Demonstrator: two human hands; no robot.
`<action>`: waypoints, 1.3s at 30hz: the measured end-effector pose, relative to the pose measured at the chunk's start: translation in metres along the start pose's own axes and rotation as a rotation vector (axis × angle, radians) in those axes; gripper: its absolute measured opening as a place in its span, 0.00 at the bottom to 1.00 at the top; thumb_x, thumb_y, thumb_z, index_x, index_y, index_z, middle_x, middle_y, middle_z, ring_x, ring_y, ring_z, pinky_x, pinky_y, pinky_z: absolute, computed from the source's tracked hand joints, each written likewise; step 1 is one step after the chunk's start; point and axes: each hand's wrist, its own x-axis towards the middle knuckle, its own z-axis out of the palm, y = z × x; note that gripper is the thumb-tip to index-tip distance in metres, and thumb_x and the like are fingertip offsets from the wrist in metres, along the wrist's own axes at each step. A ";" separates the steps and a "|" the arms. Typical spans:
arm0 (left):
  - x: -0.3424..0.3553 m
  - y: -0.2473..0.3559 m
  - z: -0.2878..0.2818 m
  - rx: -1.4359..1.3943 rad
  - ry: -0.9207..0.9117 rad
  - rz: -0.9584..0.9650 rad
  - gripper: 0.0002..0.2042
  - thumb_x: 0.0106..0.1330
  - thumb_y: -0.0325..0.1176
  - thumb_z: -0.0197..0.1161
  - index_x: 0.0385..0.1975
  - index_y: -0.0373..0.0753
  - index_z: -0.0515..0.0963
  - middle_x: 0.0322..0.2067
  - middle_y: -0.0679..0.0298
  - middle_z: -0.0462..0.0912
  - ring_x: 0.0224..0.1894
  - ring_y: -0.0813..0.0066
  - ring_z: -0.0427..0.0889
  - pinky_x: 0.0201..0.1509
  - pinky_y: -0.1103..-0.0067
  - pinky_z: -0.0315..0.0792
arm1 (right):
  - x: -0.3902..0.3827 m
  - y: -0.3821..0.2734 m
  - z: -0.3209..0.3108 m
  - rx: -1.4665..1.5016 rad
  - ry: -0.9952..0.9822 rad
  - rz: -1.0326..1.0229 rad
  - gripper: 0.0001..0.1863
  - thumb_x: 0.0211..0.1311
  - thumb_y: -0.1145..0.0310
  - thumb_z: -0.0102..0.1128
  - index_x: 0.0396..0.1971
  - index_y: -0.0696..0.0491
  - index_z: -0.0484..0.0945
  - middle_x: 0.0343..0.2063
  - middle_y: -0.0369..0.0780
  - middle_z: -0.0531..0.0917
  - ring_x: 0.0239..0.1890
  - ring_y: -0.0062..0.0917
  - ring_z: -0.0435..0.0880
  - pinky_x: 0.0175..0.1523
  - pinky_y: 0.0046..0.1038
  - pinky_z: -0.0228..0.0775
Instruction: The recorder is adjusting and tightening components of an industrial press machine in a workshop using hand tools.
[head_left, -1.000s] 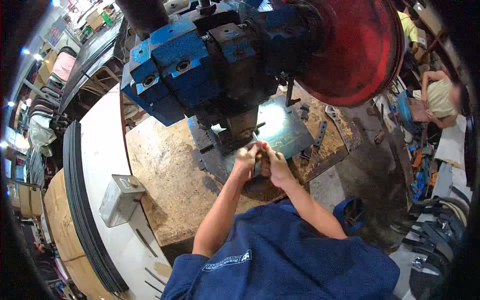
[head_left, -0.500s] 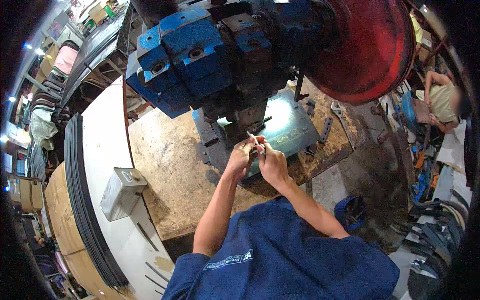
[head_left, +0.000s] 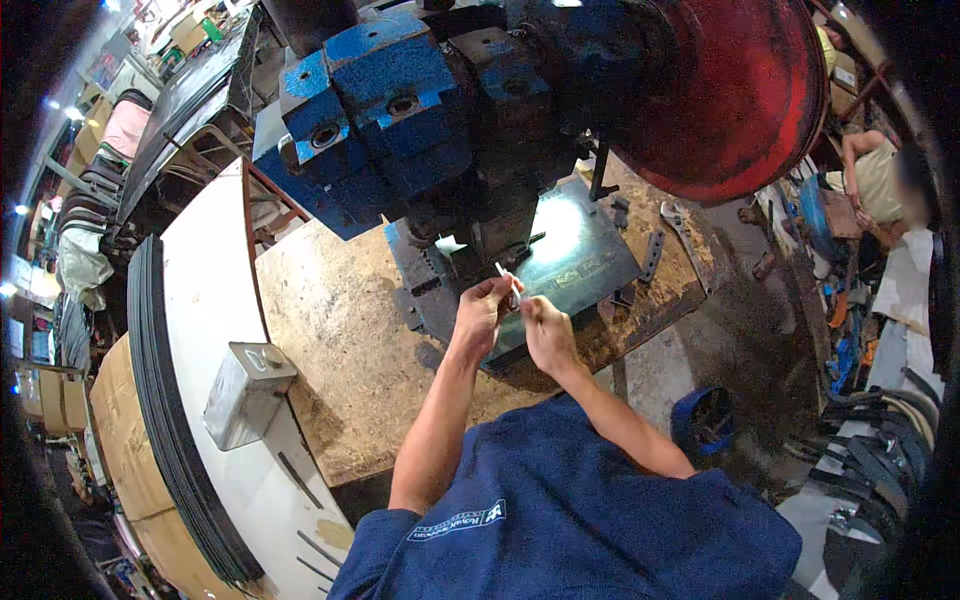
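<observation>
Over the near edge of a steel plate point(head_left: 590, 270), my left hand point(head_left: 481, 318) pinches a thin white stick-like piece point(head_left: 502, 270), whose upper end sticks out past the fingertips. Close beside it on the right is my right hand point(head_left: 551, 338), its fingers curled and its fingertips by the piece's lower end. Whether those fingers hold anything is hidden. Just beyond both hands stands the dark tool head point(head_left: 495, 235) of a blue press point(head_left: 385, 105).
A red flywheel point(head_left: 740, 100) bulks at upper right. On the wooden bench point(head_left: 320, 290) lie a wrench point(head_left: 685, 240) and a holed dark bar point(head_left: 652, 257). A metal can point(head_left: 245, 395) and black strips point(head_left: 165, 400) are at left, a blue bin point(head_left: 703, 420) at right. Another person point(head_left: 875, 185) sits far right.
My right hand has drawn slightly right and down, away from my left hand, opening a small gap. My left hand keeps the white piece in nearly the same place.
</observation>
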 end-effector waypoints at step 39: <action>0.003 0.005 0.001 -0.108 -0.051 -0.068 0.13 0.65 0.39 0.59 0.30 0.34 0.78 0.24 0.70 0.76 0.23 0.85 0.70 0.28 0.86 0.66 | 0.017 -0.017 -0.011 -0.552 -0.010 -0.473 0.15 0.62 0.64 0.53 0.20 0.57 0.70 0.17 0.46 0.74 0.20 0.44 0.75 0.24 0.39 0.64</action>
